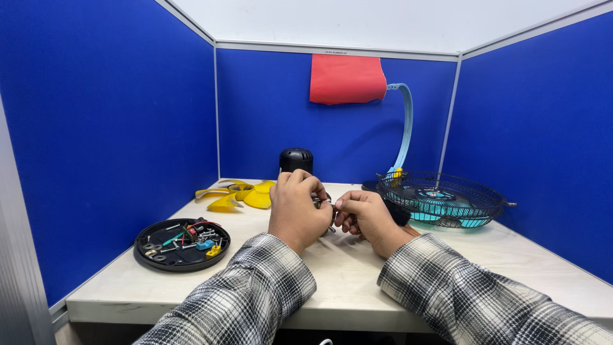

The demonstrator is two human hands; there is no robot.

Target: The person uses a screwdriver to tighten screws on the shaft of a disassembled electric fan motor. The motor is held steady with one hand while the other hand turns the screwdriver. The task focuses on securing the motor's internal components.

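A: Where is the work?
B: Frame centre, on a pale table point(357, 275) walled by blue partitions point(115, 128). Left hand point(295, 211) and right hand point(365, 217) both pinch a small metal part point(324, 202).

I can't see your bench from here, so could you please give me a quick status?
Left hand and right hand together, pinching a small metal part. Part mostly hidden. Black motor housing behind; nothing blocking.

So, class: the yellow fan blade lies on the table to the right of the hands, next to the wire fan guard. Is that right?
Not quite. The head view shows the yellow fan blade on the table to the left of the hands, behind the black tray of small parts. The wire fan guard lies on the right.
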